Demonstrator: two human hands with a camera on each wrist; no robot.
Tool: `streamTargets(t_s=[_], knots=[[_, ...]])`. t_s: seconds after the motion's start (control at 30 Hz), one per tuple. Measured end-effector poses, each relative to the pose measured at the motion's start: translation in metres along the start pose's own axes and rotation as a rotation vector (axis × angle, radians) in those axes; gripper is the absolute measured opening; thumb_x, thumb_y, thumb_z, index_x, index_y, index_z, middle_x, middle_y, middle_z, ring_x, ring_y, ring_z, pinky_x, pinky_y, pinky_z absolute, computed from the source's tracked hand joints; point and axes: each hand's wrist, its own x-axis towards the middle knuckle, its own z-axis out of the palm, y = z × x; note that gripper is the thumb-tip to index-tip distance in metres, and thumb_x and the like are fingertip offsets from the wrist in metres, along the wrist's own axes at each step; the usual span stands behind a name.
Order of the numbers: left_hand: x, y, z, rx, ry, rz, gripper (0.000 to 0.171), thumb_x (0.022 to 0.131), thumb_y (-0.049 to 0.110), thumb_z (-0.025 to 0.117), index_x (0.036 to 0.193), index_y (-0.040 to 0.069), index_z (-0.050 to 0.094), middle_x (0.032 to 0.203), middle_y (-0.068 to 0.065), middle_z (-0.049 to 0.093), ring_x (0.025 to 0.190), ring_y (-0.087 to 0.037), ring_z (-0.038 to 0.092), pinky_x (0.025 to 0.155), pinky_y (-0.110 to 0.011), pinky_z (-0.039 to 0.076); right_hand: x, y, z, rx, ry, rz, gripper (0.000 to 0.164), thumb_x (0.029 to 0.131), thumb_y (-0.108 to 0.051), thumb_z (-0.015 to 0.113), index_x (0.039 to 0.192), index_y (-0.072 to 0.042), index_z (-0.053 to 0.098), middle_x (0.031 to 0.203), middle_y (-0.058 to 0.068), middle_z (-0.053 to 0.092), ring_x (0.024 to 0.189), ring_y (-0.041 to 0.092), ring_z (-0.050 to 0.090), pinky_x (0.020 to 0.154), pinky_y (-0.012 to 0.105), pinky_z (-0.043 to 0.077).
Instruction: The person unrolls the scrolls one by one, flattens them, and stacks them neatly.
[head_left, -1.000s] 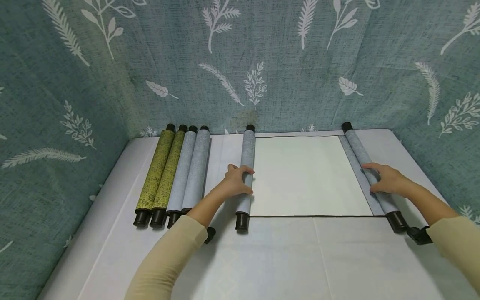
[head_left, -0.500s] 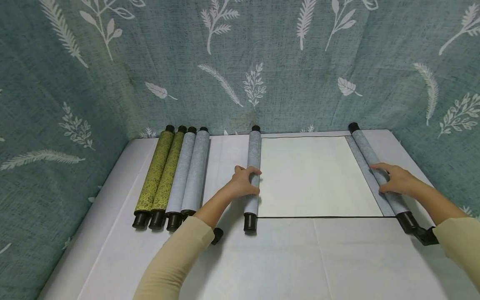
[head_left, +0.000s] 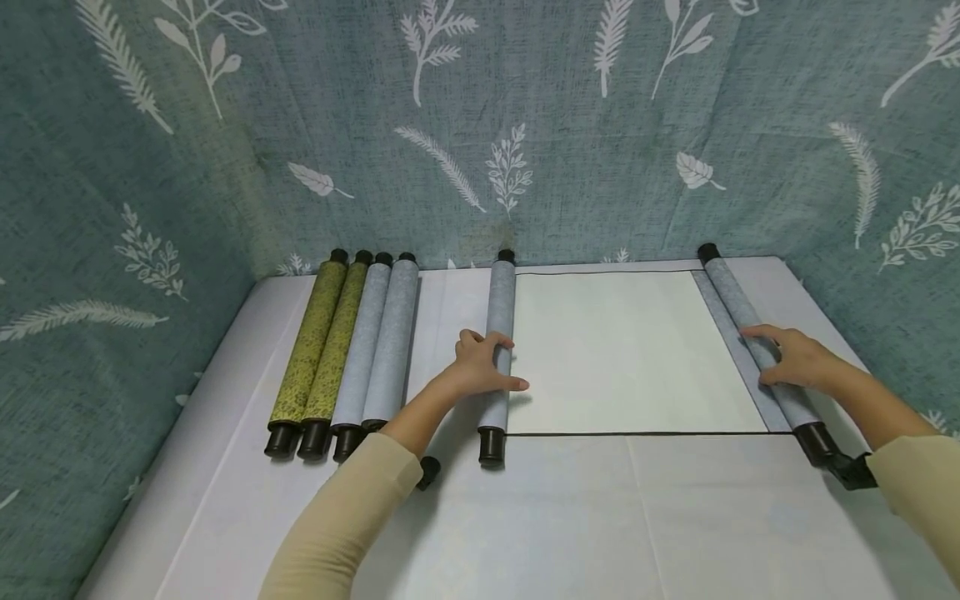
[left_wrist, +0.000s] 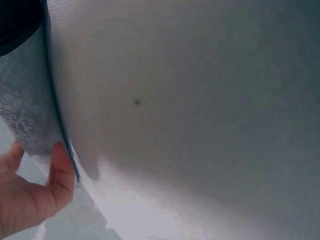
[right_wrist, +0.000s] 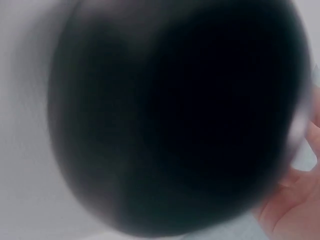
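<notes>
A hanging scroll lies partly unrolled across the white table, its blank pale sheet spread between two grey-blue rolls with black end knobs. My left hand is on the left roll, fingers curled over it and thumb stretched out over the sheet's edge. In the left wrist view, fingers reach round the far part of that patterned roll. The right roll is gripped by my right hand between thumb and fingers. A black knob fills most of the right wrist view, blurred, hiding part of the hand.
Left of the open scroll lie several rolled scrolls side by side: two olive-patterned ones and two grey-blue ones. Leaf-printed teal cloth hangs behind and at both sides. White table covering extends in front.
The whole open scroll slid right with both hands. Then the left roll shifted slightly back left, and my left thumb spread out over the sheet. The right roll stayed put lately.
</notes>
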Motion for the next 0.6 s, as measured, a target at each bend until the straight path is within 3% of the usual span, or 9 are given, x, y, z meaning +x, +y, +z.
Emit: streamTargets(t_s=[0.27,0.43,0.6], knots=[[-0.0014,0.0012,0.0017,0.117,0.064,-0.005,0.077,0.067,0.037,0.085,0.129,0.015,0.045,0.123,-0.022,0.028,0.111,-0.033,0.032,0.077,-0.039,0.043,0.0001,0.0009,0.0001,0.024,0.006,0.009,0.079,0.072,-0.003,0.070,0.138,0.011,0.030,0.133,0.049,0.023,0.116,0.058,0.032,0.086,0.064,0.037],[-0.0024,-0.0018,0.0004,0.067,0.102,-0.009,0.072,0.066,0.025,0.087,0.124,0.012,0.047,0.120,-0.021,0.029,0.110,-0.033,0.032,0.082,-0.039,0.041,-0.0003,0.0013,0.0003,0.019,0.001,0.017,0.079,0.072,-0.003,0.070,0.138,0.011,0.030,0.133,0.049,0.022,0.118,0.061,0.028,0.088,0.066,0.035],[-0.0036,-0.0071,-0.0036,-0.005,0.098,-0.032,0.068,0.067,0.013,0.085,0.123,0.012,0.046,0.123,-0.021,0.026,0.114,-0.035,0.031,0.088,-0.043,0.040,-0.0003,0.0014,0.0007,0.029,-0.008,0.015,0.078,0.073,-0.003,0.070,0.139,0.010,0.029,0.134,0.048,0.021,0.121,0.063,0.023,0.090,0.068,0.032]])
